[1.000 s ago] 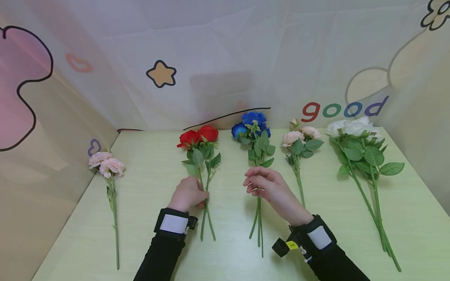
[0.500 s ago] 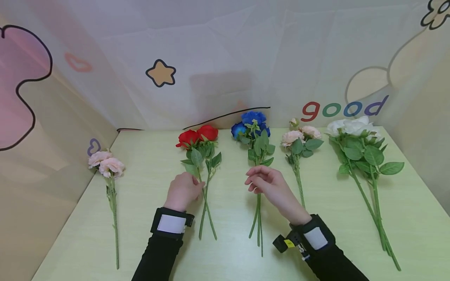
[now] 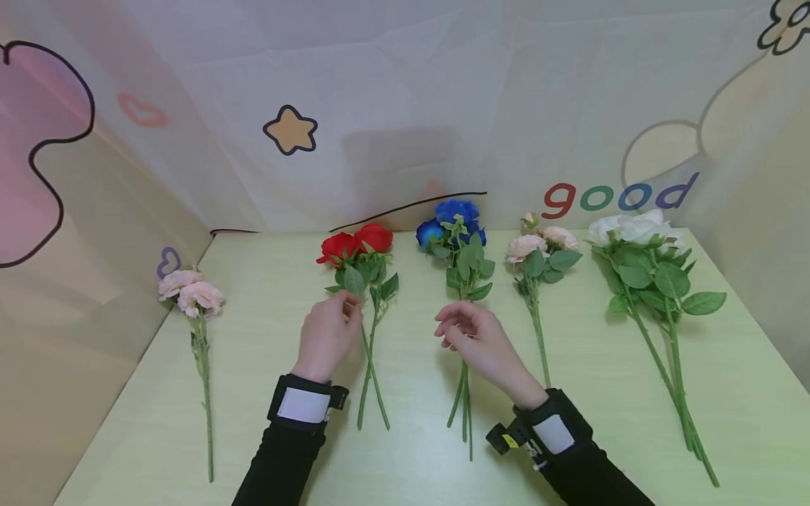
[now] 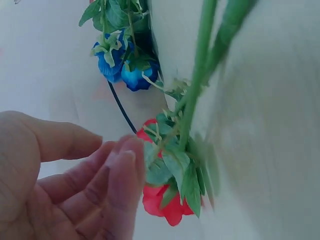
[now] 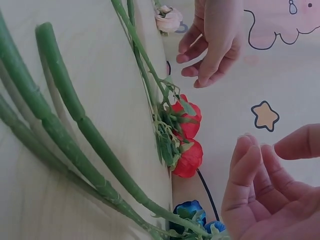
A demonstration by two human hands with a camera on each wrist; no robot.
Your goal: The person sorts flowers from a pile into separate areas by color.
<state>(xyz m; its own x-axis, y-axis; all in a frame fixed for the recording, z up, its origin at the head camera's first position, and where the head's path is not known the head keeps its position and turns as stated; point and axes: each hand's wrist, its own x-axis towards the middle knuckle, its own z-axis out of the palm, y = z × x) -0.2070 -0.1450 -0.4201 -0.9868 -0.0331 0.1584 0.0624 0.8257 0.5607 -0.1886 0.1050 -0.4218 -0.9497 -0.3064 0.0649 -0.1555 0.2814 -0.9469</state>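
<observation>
Two red roses (image 3: 358, 244) lie on the table with their stems crossed. My left hand (image 3: 328, 336) hovers just beside their stems, near the leaves. The left wrist view shows its loosely bent fingers (image 4: 125, 172) holding nothing, with the thumb apart from them. To the right, blue roses (image 3: 457, 219) lie with several green stems fanned toward me. Over these stems hangs my right hand (image 3: 484, 343), partly hiding them. In the right wrist view its fingers (image 5: 245, 165) are loosely bent, and nothing is between them and the thumb.
A pale pink flower stem (image 3: 204, 351) lies at the table's left. Light pink flowers (image 3: 528, 249) lie right of the blue ones, and white roses (image 3: 639, 228) with long stems are at the far right. A printed cloth (image 3: 405, 91) hangs behind the table (image 3: 272, 281).
My left hand has come away from the red rose stems and shifted up toward the leaves. The crossed stems have moved slightly. My right hand has moved slightly left.
</observation>
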